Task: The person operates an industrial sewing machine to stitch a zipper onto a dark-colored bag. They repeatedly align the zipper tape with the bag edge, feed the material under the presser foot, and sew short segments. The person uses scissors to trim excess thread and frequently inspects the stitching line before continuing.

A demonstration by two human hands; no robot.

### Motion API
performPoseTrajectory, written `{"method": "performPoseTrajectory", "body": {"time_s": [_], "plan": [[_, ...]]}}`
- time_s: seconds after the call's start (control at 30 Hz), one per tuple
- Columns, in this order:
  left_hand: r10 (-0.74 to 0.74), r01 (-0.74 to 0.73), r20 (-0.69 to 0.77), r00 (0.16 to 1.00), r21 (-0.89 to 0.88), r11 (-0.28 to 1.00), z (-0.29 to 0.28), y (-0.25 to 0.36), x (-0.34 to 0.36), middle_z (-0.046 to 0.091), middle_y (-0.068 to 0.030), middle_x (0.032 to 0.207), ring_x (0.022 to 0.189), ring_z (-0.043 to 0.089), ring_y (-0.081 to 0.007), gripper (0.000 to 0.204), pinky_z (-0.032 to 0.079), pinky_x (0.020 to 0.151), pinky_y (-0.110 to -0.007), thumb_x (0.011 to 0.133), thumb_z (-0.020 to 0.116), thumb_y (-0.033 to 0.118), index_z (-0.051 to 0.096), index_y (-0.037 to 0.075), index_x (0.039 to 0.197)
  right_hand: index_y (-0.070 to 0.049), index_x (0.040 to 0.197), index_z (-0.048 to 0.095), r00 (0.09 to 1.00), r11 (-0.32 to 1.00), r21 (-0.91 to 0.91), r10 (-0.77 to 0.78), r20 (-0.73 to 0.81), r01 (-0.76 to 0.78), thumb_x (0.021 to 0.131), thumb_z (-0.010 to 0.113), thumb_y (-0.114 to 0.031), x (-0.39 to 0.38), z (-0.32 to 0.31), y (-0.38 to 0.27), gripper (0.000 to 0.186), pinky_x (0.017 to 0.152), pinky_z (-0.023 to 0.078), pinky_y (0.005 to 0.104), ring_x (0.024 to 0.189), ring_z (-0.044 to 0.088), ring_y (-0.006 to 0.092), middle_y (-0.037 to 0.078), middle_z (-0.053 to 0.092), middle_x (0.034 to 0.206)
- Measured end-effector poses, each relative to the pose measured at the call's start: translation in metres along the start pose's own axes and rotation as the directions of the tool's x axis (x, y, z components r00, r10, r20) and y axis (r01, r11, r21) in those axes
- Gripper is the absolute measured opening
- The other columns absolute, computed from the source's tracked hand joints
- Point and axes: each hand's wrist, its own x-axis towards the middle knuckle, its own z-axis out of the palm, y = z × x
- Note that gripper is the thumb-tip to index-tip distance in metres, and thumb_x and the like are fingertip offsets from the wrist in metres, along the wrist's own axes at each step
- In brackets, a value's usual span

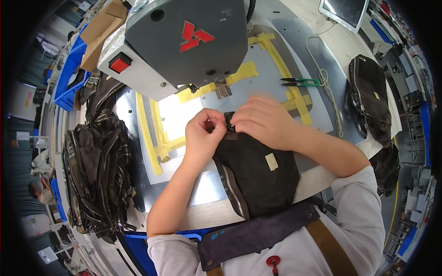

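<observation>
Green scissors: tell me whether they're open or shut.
Open: the green scissors lie with their two dark blades apart at the tips.

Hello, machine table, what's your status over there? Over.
Left hand pinching top end of dark zippered cloth piece. Right hand at same end, partly blurred, grip unclear. Green snips off to the right, apart from both hands.

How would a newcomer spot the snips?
From the big grey machine head, go right to the yellow tape beyond the right hand. The snips lie with dark blades over it and handle by a pale cord; the green handle sets them apart from both.
</observation>
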Motion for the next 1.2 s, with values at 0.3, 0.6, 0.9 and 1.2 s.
{"method": "performPoseTrajectory", "body": {"time_s": [0.3, 0.6, 0.9, 1.2], "plan": [[0.019, -0.019, 0.009, 1.000, 0.045, 0.999, 0.004, 0.002, -0.004, 0.059, 0.0032, 0.080, 0.069, 0.052, -0.0023, 0.004, 0.043, 0.063, -0.018, 0.090, 0.063, 0.002, 0.059, 0.001, 0.089, -0.010, 0.085, 0.062, 0.955, 0.973, 0.021, 0.223, 0.194, -0.232, 0.071, 0.073, -0.011, 0.002, -0.011, -0.010, 0.017, 0.101, 0.038, 0.0457, 0.096, 0.057, 0.0207, 0.000, 0.062, 0.089], [0.170, -0.173, 0.231, 0.958, -0.007, 0.985, -0.001, 0.005, -0.003, 0.058, -0.0018, 0.089, 0.082, 0.054, -0.0093, 0.010, 0.045, 0.077, -0.024, 0.091, 0.059, 0.004, 0.057, 0.003, 0.101, -0.011, 0.082, 0.066, 0.952, 0.954, -0.075, 0.296, 0.075, -0.290, 0.070, 0.075, -0.012, -0.003, -0.009, -0.006, 0.014, 0.106, 0.033, 0.0528, 0.097, 0.056, 0.0198, -0.003, 0.062, 0.087], [0.293, -0.294, 0.041, 0.955, 0.257, 0.921, 0.007, -0.004, -0.001, 0.059, -0.0069, 0.095, 0.086, 0.059, -0.0180, 0.021, 0.048, 0.078, -0.028, 0.081, 0.068, -0.005, 0.058, 0.003, 0.098, -0.013, 0.082, 0.067, 0.999, 0.954, -0.300, 0.010, 0.036, 0.001, 0.074, 0.071, -0.015, -0.010, -0.001, -0.010, 0.009, 0.107, 0.032, 0.0523, 0.099, 0.057, 0.0151, -0.005, 0.062, 0.087], [0.603, -0.596, 0.188, 0.775, 0.533, 0.601, 0.005, 0.005, -0.005, 0.059, -0.0064, 0.093, 0.078, 0.064, -0.0249, 0.029, 0.053, 0.060, -0.033, 0.066, 0.073, -0.007, 0.061, 0.005, 0.090, -0.012, 0.086, 0.066, 0.984, 0.983, -0.059, 0.177, 0.013, -0.176, 0.074, 0.074, -0.016, -0.009, -0.006, -0.014, 0.014, 0.107, 0.032, 0.0522, 0.100, 0.059, 0.0199, -0.002, 0.062, 0.088]]}}
